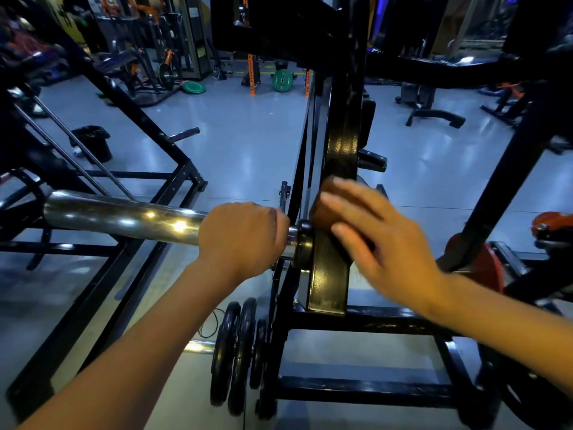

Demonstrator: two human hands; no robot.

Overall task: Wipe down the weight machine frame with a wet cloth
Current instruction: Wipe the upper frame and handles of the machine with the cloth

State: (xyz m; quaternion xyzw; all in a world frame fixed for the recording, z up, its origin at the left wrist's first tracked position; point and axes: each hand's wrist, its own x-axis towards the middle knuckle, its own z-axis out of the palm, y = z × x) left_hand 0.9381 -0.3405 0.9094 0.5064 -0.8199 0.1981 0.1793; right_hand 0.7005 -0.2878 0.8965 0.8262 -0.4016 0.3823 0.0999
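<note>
The right hand (381,240) is blurred, its fingers (344,201) spread fairly straight and pressing a brown cloth (321,209) flat against the black upright bar of the weight machine frame (339,156), just above where the chrome sleeve (124,217) meets that bar. The left hand (242,234) has its fingers curled round the inner end of the sleeve, close beside a black collar (304,243). Lower down, three black plates (235,352) hang near the frame's base, over a glossy grey floor (248,144).
</note>
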